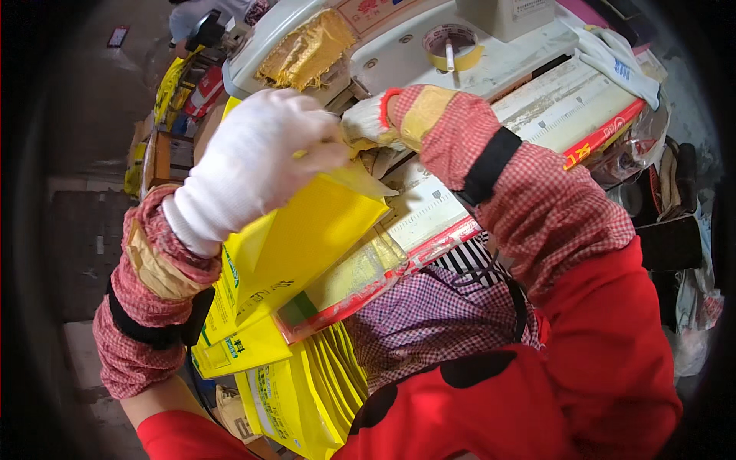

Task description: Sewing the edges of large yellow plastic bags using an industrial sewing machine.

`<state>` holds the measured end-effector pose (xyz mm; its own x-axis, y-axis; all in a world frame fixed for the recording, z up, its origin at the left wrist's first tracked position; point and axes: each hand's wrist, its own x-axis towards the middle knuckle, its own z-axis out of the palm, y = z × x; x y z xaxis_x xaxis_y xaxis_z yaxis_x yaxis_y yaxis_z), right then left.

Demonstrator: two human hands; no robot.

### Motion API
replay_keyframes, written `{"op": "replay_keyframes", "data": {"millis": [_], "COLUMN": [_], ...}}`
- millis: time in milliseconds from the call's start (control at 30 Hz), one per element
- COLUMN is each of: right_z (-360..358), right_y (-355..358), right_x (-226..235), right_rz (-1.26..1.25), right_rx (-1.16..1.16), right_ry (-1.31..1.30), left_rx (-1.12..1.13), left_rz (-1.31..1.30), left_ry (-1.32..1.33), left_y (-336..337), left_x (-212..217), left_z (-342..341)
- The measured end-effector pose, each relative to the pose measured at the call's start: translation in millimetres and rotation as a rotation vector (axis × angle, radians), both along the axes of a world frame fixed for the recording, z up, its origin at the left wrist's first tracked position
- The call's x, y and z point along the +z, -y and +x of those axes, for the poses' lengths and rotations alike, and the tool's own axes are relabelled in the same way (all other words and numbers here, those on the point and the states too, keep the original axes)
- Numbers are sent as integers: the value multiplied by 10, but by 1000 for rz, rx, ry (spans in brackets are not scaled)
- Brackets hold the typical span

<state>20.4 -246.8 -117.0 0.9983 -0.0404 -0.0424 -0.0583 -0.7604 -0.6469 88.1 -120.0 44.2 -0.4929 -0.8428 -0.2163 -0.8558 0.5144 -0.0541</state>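
Observation:
My left hand (pixel 264 157), in a white knit glove, is raised over a large printed yellow bag (pixel 307 230). Its fingers are curled, and what they hold, if anything, is hidden. Just right of it, my right hand (pixel 368 121) wears a white glove with a red cuff edge. Its fingers close at the bag's upper edge, beside the white machine (pixel 268 34); the fingertips are partly hidden. The bag slants down across the near left end of a white worktop (pixel 429 203) with ruler marks and a red front strip.
More yellow bags (pixel 307 391) hang fanned out below the worktop. A rough yellow sponge-like pad (pixel 307 50) lies on the machine. Behind are a tape roll (pixel 464 55) with a white stick and a grey box (pixel 510 15). A white glove (pixel 617 65) lies at far right.

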Motion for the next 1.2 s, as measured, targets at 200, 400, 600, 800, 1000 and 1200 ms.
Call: {"op": "replay_keyframes", "data": {"millis": [200, 400, 600, 800, 1000, 1200], "right_z": [88, 113, 299, -322, -139, -34], "right_y": [-159, -223, -19, -978, -1569, -1781], "right_x": [29, -47, -683, 143, -435, -499], "right_rz": [-5, 63, 184, 138, 290, -1067], "right_rx": [-5, -79, 62, -32, -929, -1105], "right_ry": [-109, 114, 176, -168, 451, -174], "left_rx": [106, 515, 167, -186, -46, -54], "left_rz": [713, 737, 953, 880, 920, 882], "left_ry": [404, 190, 850, 568, 495, 808], "left_y": [37, 88, -545, -917, -587, -729], "left_x": [28, 255, 355, -283, -47, 236], "left_z": [-517, -328, -709, -912, -1115, -809]}}
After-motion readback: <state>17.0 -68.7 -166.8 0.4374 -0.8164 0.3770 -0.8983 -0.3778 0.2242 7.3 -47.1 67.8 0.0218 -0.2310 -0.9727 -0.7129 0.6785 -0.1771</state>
